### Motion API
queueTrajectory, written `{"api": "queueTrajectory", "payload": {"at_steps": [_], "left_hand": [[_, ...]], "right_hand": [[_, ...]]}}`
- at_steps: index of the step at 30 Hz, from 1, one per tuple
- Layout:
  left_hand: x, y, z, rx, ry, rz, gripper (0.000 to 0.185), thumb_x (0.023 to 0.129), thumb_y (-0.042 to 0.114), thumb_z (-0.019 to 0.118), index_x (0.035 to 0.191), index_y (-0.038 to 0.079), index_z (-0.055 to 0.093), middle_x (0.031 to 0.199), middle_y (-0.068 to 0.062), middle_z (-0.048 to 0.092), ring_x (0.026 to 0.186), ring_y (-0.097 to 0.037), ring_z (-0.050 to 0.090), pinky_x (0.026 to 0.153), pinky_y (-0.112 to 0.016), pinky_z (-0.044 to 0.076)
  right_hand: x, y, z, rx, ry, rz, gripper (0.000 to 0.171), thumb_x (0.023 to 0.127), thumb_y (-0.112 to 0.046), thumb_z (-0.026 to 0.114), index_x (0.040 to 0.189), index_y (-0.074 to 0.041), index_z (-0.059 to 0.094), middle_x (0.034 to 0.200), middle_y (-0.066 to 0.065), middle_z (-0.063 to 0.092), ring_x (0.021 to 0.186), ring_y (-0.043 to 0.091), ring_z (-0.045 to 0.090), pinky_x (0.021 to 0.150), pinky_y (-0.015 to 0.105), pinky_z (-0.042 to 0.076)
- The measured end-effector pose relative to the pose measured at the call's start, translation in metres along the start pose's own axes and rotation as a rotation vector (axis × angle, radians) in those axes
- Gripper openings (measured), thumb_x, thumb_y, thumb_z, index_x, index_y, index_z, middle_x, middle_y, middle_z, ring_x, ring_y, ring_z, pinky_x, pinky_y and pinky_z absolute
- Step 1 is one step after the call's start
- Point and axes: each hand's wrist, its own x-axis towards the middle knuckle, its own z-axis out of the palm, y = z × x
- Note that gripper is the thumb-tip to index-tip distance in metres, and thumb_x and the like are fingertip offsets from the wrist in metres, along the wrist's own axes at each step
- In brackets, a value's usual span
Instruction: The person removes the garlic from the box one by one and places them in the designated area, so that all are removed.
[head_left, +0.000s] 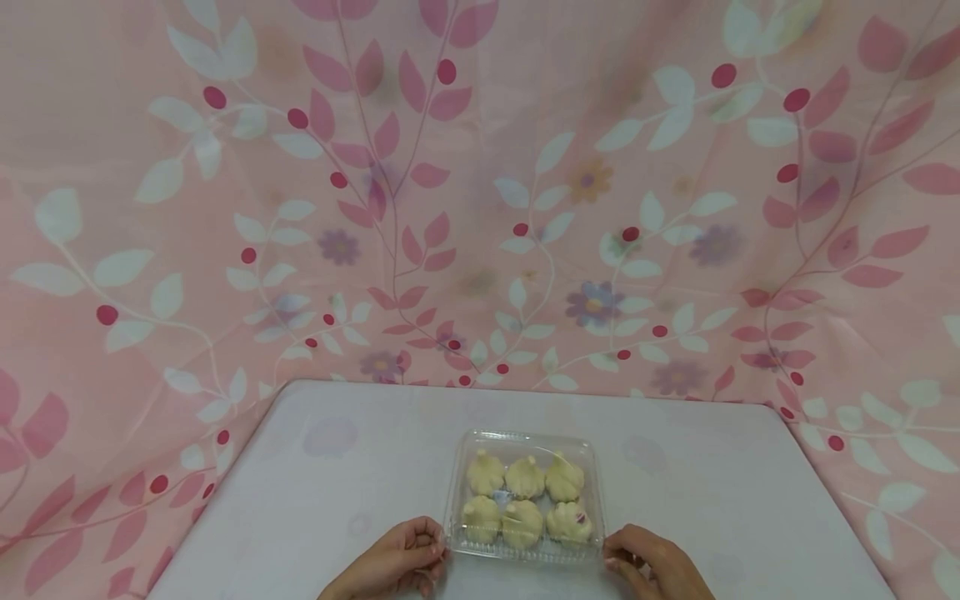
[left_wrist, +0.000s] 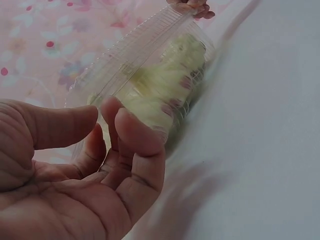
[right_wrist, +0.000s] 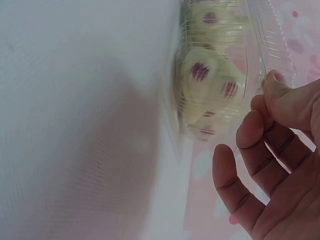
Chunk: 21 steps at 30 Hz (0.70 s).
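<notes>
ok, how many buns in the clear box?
6, all inside the clear box on the table. Back row: left, middle, right. Front row: left, middle, right. None looks hidden.

Glossy clear plastic box (head_left: 525, 492) on a smooth matt table (head_left: 337, 467), before patterned cloth (head_left: 480, 192).

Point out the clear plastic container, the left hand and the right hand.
clear plastic container (head_left: 525, 439): head view, far rim of the lid.
left hand (head_left: 393, 562): head view, back of the hand.
right hand (head_left: 654, 564): head view, back of the hand.
</notes>
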Motion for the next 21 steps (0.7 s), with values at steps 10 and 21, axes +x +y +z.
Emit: {"api": "queueTrajectory", "payload": {"at_steps": [10, 21], "left_hand": [[0.006, -0.003, -0.005, -0.046, 0.096, 0.073, 0.022, 0.093, 0.005, 0.053, 0.114, 0.001, 0.046, 0.093, -0.006, 0.061, 0.079, -0.013, 0.06, 0.064, -0.027, 0.049], [0.012, -0.003, -0.001, -0.087, 0.147, 0.06, 0.021, 0.089, 0.002, 0.055, 0.107, 0.003, 0.044, 0.081, -0.002, 0.054, 0.063, -0.011, 0.046, 0.055, -0.027, 0.041]], "right_hand": [[0.002, 0.001, 0.003, 0.038, 0.006, -0.04, 0.011, 0.087, -0.018, 0.065, 0.092, -0.026, 0.061, 0.08, -0.02, 0.053, 0.065, -0.003, 0.05, 0.052, 0.02, 0.043], [0.001, -0.001, 0.005, 0.026, 0.043, -0.014, 0.016, 0.084, -0.014, 0.068, 0.09, -0.026, 0.061, 0.078, -0.021, 0.052, 0.063, -0.003, 0.049, 0.052, 0.02, 0.043]]}}
